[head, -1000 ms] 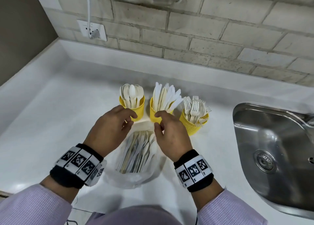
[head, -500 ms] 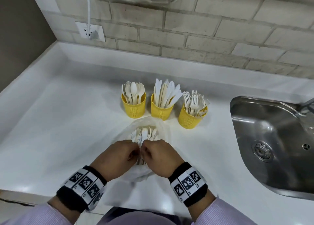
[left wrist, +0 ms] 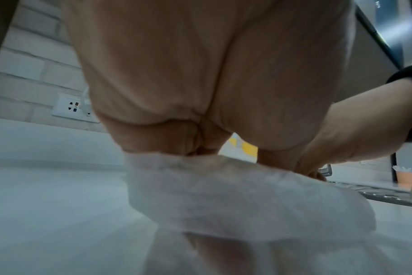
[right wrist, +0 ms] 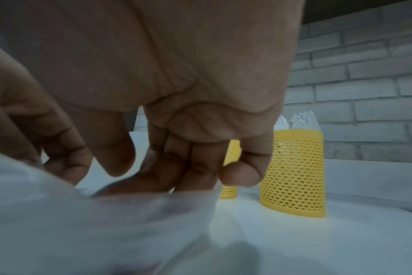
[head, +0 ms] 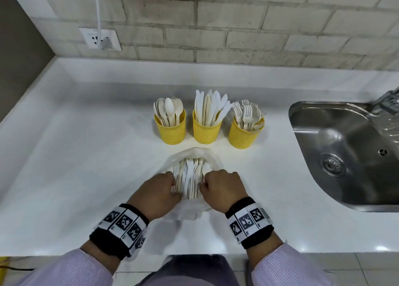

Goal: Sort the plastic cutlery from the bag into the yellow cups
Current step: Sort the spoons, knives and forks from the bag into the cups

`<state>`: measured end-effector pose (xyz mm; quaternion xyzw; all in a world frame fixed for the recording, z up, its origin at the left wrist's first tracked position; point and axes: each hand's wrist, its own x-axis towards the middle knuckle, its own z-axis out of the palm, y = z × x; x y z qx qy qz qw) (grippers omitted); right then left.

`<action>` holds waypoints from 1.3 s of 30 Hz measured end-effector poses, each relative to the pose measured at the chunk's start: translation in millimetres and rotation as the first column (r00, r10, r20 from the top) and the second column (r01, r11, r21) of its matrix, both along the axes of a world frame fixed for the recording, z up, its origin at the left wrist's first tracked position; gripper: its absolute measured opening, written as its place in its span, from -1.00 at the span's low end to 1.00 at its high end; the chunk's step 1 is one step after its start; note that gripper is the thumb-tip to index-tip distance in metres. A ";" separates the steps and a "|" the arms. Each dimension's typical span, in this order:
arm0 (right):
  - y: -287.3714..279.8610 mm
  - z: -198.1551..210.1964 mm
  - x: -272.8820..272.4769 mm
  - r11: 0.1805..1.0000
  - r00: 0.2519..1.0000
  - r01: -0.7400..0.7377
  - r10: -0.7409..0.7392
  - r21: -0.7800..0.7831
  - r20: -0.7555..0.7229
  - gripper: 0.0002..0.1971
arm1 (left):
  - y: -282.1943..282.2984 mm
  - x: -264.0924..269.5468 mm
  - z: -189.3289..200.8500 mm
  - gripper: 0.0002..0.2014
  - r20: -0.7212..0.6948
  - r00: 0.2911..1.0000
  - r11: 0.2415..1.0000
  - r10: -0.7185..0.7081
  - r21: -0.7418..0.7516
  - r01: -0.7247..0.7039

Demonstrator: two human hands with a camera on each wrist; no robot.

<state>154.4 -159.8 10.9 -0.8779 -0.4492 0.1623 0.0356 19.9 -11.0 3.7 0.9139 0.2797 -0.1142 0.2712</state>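
Observation:
Three yellow mesh cups stand in a row on the white counter: a spoon cup [head: 170, 128], a knife cup [head: 206, 128] and a fork cup [head: 245, 132]. Just in front of them lies a clear plastic bag [head: 194, 156] holding mixed white and beige cutlery [head: 190, 175]. My left hand [head: 158, 191] grips the bag's left edge and my right hand [head: 222, 188] grips its right edge, fingers curled into the plastic. The right wrist view shows curled fingers [right wrist: 200, 163] on the bag film [right wrist: 106, 223], with the fork cup [right wrist: 293, 173] beyond. The bag [left wrist: 223, 195] bunches under my left palm.
A steel sink [head: 349, 156] with a tap sits at the right. A wall socket [head: 100, 39] with a white cable is on the brick wall at back left. The counter's front edge [head: 194, 253] runs just behind my wrists.
Both hands drew back from the cups toward me, pulling the bag along. They now hold the bag's sides nearer the counter's front edge, slightly further apart than half a second ago.

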 end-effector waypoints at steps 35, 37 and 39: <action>17.4 -12.8 -11.9 0.790 0.686 0.603 -0.440 0.114 -0.579 -0.85 | -16.4 28.0 -9.4 -0.09 0.104 0.929 0.913 0.354 -0.253 -0.319; 17.4 -12.7 -11.6 0.788 0.673 0.603 -0.420 0.123 -0.609 -0.80 | -14.5 29.7 -8.9 -0.04 0.103 0.925 0.900 0.367 -0.290 -0.325; 17.8 -9.2 -12.4 0.786 0.667 0.605 -0.414 0.126 -0.620 -0.80 | -12.6 31.1 -10.0 0.00 0.094 0.921 0.886 0.378 -0.325 -0.331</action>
